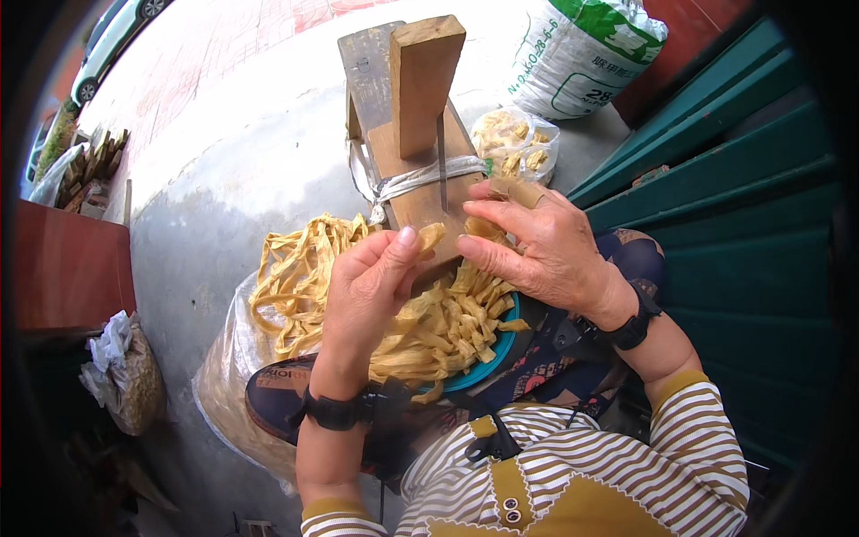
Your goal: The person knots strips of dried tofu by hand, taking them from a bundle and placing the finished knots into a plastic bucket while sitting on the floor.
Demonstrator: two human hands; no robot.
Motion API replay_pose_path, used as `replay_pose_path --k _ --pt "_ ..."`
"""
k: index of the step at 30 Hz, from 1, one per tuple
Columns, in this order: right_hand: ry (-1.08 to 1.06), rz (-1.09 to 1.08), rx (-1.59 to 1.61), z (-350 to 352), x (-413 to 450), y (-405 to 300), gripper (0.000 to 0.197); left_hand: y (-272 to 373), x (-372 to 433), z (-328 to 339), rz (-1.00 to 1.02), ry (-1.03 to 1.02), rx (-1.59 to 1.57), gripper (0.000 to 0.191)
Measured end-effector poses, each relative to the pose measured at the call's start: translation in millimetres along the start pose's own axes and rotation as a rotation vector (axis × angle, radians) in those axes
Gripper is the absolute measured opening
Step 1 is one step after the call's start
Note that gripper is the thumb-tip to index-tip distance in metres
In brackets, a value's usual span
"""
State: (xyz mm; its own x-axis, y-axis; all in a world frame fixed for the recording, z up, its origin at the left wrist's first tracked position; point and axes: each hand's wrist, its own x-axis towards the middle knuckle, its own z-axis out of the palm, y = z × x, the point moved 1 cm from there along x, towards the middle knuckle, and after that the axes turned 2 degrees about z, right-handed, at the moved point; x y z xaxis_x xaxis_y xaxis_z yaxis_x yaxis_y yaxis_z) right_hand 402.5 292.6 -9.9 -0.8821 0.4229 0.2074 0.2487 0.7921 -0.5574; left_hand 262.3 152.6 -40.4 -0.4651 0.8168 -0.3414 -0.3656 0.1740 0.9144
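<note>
My left hand (362,295) pinches a short yellow dried strip (431,235) between thumb and fingers. Opposite it, my right hand (560,248) has a tan wrap (520,192) around one finger. A yellowish piece (488,230) shows between its thumb and fingers, partly hidden by them. Just beyond both hands, a thin metal blade (442,164) stands upright on a wooden board (409,208), beside a tall wooden block (426,87). White cloth (436,176) binds the board. Below my hands, cut yellow pieces (443,329) heap over a teal basin (493,359) on my lap.
Long yellow strips (302,282) lie on a pale sack (231,376) to the left. A clear bag of yellow pieces (515,144) and a large white printed sack (584,60) stand beyond the board. Green slatted panels (738,268) rise close on the right.
</note>
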Motion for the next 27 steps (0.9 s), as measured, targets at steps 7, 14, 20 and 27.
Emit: replay_pose_path --k 7,14,20,27 --pt "-0.036 0.254 0.863 16 -35 -27 0.023 12 -39 20 -0.111 -0.264 -0.064 0.042" --pt "0.151 0.504 1.193 13 -46 -26 0.024 -7 -87 -15 0.104 -0.347 -0.110 0.036" --pt "0.132 0.547 1.492 12 -51 -26 0.024 -21 -102 -16 -0.107 -0.357 -0.019 0.027" --pt "-0.112 0.590 1.467 19 -80 -65 0.025 -12 -78 5 0.040 -0.299 0.114 0.032"
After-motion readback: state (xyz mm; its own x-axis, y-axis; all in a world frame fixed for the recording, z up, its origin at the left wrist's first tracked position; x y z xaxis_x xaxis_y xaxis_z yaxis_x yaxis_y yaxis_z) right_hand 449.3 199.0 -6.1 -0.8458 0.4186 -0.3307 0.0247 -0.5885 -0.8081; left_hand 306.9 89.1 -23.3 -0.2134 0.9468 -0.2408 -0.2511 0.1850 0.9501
